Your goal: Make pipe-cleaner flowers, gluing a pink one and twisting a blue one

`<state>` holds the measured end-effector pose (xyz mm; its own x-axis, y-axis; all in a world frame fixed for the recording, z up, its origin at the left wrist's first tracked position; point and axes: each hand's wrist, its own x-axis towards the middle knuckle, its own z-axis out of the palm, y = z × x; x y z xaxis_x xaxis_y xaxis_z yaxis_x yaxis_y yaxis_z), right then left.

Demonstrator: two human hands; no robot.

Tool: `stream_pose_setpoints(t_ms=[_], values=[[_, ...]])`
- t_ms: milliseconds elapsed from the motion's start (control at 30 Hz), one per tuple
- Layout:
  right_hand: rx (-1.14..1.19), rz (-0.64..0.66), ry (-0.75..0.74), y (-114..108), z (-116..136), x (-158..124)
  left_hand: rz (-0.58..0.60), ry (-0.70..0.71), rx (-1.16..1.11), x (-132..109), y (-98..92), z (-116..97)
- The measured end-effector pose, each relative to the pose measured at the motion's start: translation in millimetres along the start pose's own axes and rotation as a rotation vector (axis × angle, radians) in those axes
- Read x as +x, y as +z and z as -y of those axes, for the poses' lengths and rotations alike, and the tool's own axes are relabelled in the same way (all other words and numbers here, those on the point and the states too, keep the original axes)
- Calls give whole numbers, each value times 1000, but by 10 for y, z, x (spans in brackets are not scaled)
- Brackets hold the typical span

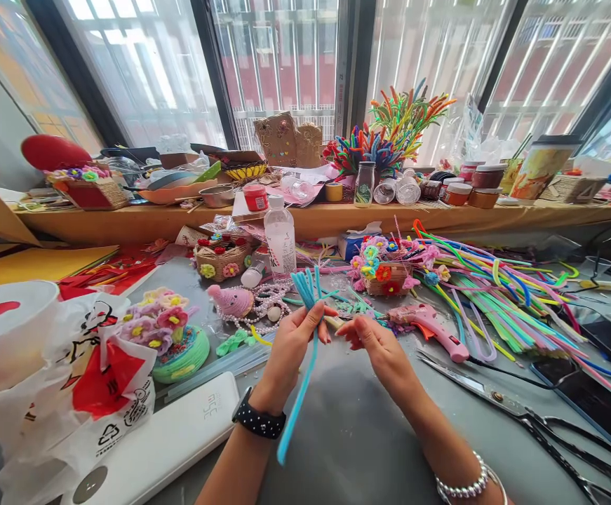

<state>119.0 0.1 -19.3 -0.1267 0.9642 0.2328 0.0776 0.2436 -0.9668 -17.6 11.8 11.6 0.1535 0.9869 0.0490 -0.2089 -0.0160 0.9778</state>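
Observation:
My left hand (297, 340) pinches a bundle of light-blue pipe cleaners (306, 284) between thumb and fingers. Its looped and loose ends stick up above the hand, and one long strand hangs down past the wrist. Close by on the right, my right hand (371, 340) has its thumb and fingers curled together, pointing toward the bundle. Whatever those fingertips hold, if anything, is too small to make out. Just behind the right hand lies a pink hot glue gun (431, 326) with an orange trigger.
Large scissors (494, 396) and a dark phone (589, 403) lie at right, below many loose pipe cleaners (505, 315). A clear bottle (280, 238) and a flower basket (386, 277) stand behind the hands. At left are a white power bank (179, 435) and a plastic bag (84, 400).

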Motion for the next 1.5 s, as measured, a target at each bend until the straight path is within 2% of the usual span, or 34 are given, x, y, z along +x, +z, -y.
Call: stream_pose_setpoints(t_ms=[67,167,233,300,433,600,700,767,833,933,1033,1233,1333,1400,1500], values=[[42,-36,15,-24,1,4,141,-44,74,-4,-13,-6],[137,55,56,-27,44,-15,396,-176,214,-49,-3,-10],[171,105,111,-15,85,-35,506,-229,298,-85,13,-10],[227,97,160,1,113,-52,547,-246,318,-110,27,-12],[389,19,230,31,109,-68,538,-240,271,-117,32,-42],[585,-29,225,42,93,-60,558,-218,98,-111,27,-79],[690,-161,199,21,93,-38,473,-215,-42,-81,28,-35],[722,-222,190,8,99,-25,372,-193,-25,-59,36,2],[723,-224,200,3,110,-21,348,-155,7,-51,53,24],[716,-187,226,7,125,-24,409,-113,18,-69,83,21],[708,-167,242,21,119,-29,410,-79,21,-89,95,11],[637,-33,264,43,82,-40,318,-76,25,-72,75,34],[550,21,230,10,80,-28,259,-58,-55,-66,69,22],[483,-44,220,-29,77,-11,230,-35,-123,-63,63,14],[334,-249,164,-86,65,10,201,-73,-148,-48,48,31]])
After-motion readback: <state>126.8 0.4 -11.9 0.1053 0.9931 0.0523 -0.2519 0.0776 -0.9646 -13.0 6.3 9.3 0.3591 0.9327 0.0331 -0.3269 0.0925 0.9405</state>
